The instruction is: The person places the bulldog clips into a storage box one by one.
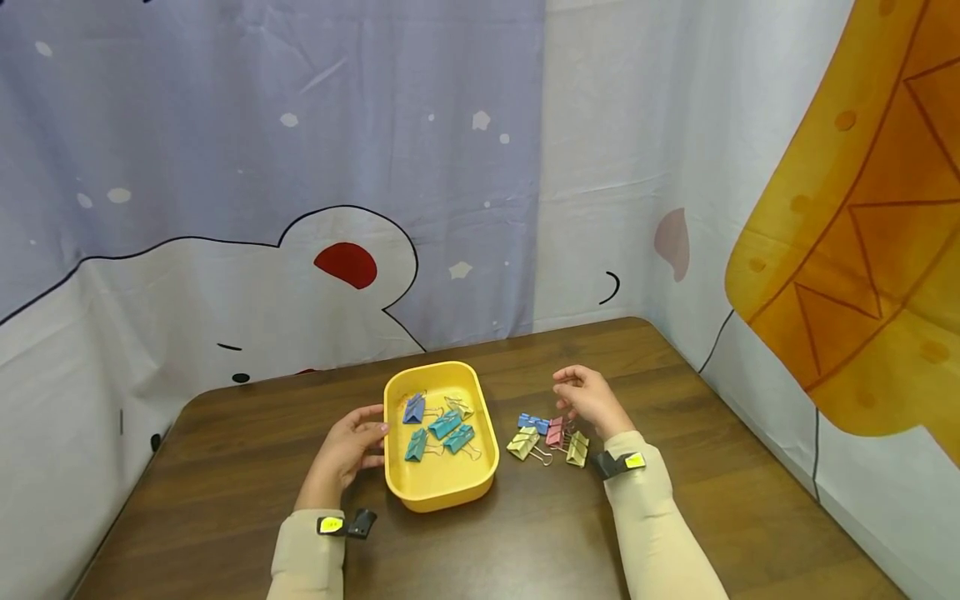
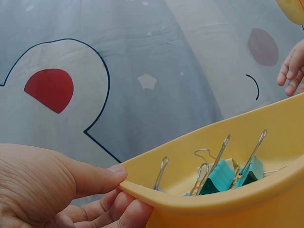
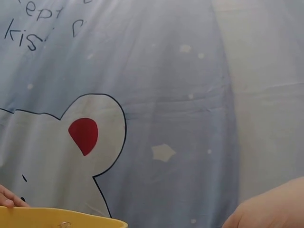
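My left hand [image 1: 351,448] grips the left rim of a yellow plastic tray [image 1: 442,498]; in the left wrist view the thumb [image 2: 102,179] lies on the rim and the fingers curl below it. Inside the tray are a blue binder clip [image 1: 414,408], a pale yellow one [image 1: 459,407] and several teal binder clips [image 1: 446,424]. My right hand [image 1: 592,400] is over the table, fingers loosely bent, with nothing visible in them. Close to it lie a blue binder clip [image 1: 533,423], a pink one [image 1: 555,432] and two yellow ones, one left [image 1: 523,442] and one right [image 1: 577,449].
The brown wooden table [image 1: 555,533] carries the tray and the loose clips. A printed curtain [image 1: 465,183] hangs behind the table's far edge and along its sides. Each sleeve wears a black wrist strap, one left [image 1: 348,525] and one right [image 1: 618,463].
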`<state>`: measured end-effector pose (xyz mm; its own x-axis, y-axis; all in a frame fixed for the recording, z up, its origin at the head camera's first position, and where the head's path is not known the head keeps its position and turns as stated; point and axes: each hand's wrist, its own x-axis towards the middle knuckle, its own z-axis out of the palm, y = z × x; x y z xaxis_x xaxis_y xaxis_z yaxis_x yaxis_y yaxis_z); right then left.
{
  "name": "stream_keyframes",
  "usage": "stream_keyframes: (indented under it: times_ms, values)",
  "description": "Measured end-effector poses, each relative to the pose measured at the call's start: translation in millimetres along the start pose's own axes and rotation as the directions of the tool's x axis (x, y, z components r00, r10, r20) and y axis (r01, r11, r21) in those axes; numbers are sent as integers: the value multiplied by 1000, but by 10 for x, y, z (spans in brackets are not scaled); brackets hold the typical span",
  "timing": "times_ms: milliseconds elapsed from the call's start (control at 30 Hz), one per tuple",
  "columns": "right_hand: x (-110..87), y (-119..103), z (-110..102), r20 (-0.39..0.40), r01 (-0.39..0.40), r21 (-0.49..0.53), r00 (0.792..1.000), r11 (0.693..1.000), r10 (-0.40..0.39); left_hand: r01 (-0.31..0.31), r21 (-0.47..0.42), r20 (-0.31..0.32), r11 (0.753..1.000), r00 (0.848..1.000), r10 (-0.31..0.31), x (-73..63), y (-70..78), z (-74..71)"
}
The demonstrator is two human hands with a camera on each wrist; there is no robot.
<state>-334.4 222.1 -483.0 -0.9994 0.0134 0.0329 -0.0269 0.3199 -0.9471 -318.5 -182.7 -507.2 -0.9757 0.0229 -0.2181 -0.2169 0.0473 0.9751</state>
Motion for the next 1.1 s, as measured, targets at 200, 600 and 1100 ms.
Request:
stream_keyframes:
  times_ms: [200,600,1100]
  values:
    - [6,35,-83,-52,-14,13,999,1000,15,-2,-3,3,1000,1000,2,-3,14,7]
    - [-44,85,-200,51,-84,-159,994,984,93,-1,2,-4,1000,1000,1,-17,24,9]
    - [-57,164,-182,221,-58,-117,972,991,83,7,-7,4,1000,1000,-7,-10,9,18]
